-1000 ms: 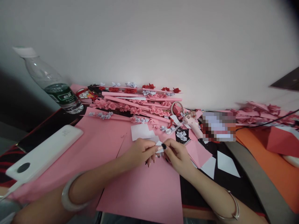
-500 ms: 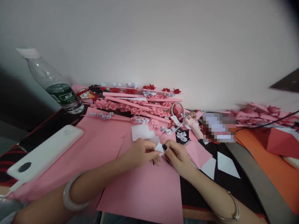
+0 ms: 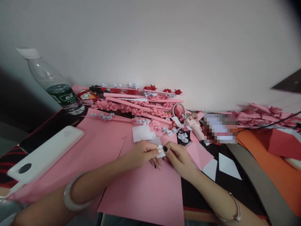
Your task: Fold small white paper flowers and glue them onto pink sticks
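The folded paper point(image 3: 161, 152) is small, white and creased.

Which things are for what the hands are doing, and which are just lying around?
Looks part of the job:
- small white paper, pinched in both hands
- white sheets just beyond them
- probably the white diamond-shaped paper, off to the right

Probably just lying about:
- water bottle
- white power bank

Wht ppr point(image 3: 161, 155) btwn L grip point(image 3: 145, 151), R grip point(image 3: 179, 158)
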`<state>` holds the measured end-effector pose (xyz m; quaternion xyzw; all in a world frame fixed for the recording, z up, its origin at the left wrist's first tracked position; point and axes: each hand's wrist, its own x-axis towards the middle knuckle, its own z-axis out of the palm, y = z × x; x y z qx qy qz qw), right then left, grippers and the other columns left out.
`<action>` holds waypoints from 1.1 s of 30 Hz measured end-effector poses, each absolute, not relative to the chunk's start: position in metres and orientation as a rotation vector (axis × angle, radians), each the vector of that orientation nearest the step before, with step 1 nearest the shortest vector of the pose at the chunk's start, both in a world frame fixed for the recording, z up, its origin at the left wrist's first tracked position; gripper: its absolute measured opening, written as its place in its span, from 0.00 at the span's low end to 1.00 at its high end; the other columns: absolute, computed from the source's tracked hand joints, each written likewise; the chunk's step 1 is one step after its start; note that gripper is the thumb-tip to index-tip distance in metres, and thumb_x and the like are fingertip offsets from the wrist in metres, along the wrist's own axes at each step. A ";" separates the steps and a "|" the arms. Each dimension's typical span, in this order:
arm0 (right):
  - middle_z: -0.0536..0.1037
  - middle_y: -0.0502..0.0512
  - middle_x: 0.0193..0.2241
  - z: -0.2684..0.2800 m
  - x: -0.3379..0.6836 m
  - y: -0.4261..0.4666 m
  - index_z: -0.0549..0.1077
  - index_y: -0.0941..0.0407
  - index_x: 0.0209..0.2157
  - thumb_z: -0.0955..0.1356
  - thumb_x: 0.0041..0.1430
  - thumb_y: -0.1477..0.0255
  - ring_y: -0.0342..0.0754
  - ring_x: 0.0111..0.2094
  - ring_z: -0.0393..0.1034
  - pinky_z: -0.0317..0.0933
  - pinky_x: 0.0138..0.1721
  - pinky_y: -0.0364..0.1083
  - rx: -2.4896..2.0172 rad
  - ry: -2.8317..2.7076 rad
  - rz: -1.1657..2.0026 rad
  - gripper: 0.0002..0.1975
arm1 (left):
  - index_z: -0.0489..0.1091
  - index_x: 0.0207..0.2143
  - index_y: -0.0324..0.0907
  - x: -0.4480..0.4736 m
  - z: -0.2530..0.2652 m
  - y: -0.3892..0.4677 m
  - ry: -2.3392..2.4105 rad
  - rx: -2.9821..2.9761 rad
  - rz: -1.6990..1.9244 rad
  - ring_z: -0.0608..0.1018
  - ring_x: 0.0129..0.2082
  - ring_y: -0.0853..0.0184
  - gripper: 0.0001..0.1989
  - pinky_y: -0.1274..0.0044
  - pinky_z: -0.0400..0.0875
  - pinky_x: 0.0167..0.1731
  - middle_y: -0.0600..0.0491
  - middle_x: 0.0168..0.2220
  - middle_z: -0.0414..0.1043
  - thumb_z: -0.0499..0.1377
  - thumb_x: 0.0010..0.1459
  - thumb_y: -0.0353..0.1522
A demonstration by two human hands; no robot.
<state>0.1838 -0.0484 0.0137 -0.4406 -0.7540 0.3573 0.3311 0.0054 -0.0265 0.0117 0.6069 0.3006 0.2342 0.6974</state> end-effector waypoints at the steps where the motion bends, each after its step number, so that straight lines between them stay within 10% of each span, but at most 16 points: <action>1: 0.61 0.47 0.19 0.013 0.184 -0.048 0.60 0.56 0.23 0.57 0.62 0.70 0.41 0.21 0.54 0.51 0.24 0.41 -1.156 -1.963 0.931 0.13 | 0.69 0.26 0.35 0.006 0.011 -0.026 0.671 1.349 0.527 0.77 0.24 0.68 0.18 0.77 0.72 0.27 0.49 0.24 0.74 0.49 0.58 0.40; 33: 0.67 0.57 0.38 0.013 0.186 -0.043 0.69 0.54 0.32 0.65 0.54 0.77 0.48 0.37 0.65 0.60 0.26 0.43 -1.090 -1.871 0.458 0.05 | 0.69 0.34 0.36 0.006 0.010 -0.024 0.697 1.127 0.599 0.77 0.37 0.65 0.13 0.73 0.71 0.38 0.47 0.36 0.74 0.54 0.56 0.39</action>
